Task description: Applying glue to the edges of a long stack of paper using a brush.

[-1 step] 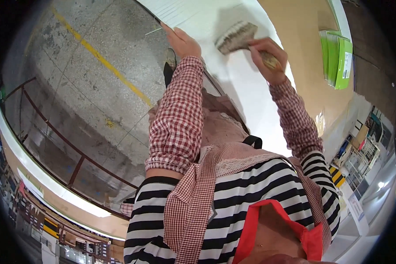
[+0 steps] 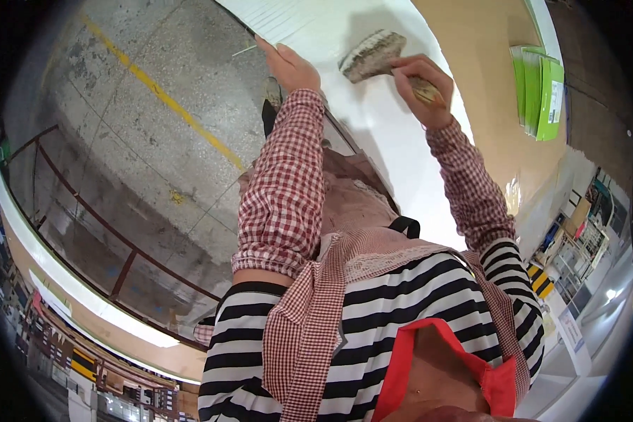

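My right hand [image 2: 423,86] is closed around the wooden handle of a wide flat brush [image 2: 374,56]. The brush has pale, grey-streaked bristles and is held over a white sheet [image 2: 415,169] on the table, casting a shadow on it. Whether the bristles touch the sheet I cannot tell. At the sheet's left edge, my left hand [image 2: 293,70] has its fingers bent over the border and seems to grip it; the fingertips are partly hidden. A thin pale strip [image 2: 245,50] shows beside those fingertips, over the floor.
Right of the sheet runs a tan tabletop [image 2: 499,63], with several green packets [image 2: 539,91] stacked near its far right edge. A grey floor [image 2: 148,105] with a yellow line lies to the left. Dark metal rails [image 2: 123,274] stand under another table behind me.
My right hand and the brush have shifted slightly left and away from me over the sheet. My left hand stays in almost the same place.
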Tool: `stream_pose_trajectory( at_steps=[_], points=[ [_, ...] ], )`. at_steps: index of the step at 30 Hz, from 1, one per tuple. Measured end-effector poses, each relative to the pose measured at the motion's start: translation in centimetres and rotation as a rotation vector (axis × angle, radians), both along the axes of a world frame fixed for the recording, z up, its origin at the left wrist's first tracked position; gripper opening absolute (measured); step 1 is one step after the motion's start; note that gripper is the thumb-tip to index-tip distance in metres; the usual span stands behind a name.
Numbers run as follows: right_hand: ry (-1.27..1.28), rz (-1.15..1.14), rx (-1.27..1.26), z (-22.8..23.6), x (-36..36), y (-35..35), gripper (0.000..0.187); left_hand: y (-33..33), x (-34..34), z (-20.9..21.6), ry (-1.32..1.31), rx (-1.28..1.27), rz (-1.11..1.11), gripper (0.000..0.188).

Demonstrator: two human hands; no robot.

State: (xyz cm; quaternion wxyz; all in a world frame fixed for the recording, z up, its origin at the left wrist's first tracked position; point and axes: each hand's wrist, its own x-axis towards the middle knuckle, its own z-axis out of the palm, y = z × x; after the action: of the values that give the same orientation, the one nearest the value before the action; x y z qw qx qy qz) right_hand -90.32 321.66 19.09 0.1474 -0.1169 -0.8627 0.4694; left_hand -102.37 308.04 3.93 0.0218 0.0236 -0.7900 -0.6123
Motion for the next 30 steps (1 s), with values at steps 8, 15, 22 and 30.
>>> stream_pose_trajectory(
  at_steps=[8, 15, 22, 30],
  points=[
    [-0.219, -0.03, 0.059, 0.2, 10.5, 0.2, 0.007, -0.3, -0.3, 1.3, -0.12, 0.095, -0.006, 0.055],
    [0.088, -0.158, -0.004, 1.7, 5.4, 0.7, 0.009, 0.5, -0.1, 2.2, -0.138, -0.054, -0.016, 0.056],
    [-0.069, -0.227, -0.061, -0.8, 11.8, 1.3, 0.008, -0.1, 0.8, 2.8, -0.115, 0.077, -0.04, 0.055],
    [0.12, -0.325, -0.391, 0.7, 5.6, 4.4, 0.006, 0.0, -0.1, 0.6, -0.036, 0.168, -0.093, 0.057]
  ],
)
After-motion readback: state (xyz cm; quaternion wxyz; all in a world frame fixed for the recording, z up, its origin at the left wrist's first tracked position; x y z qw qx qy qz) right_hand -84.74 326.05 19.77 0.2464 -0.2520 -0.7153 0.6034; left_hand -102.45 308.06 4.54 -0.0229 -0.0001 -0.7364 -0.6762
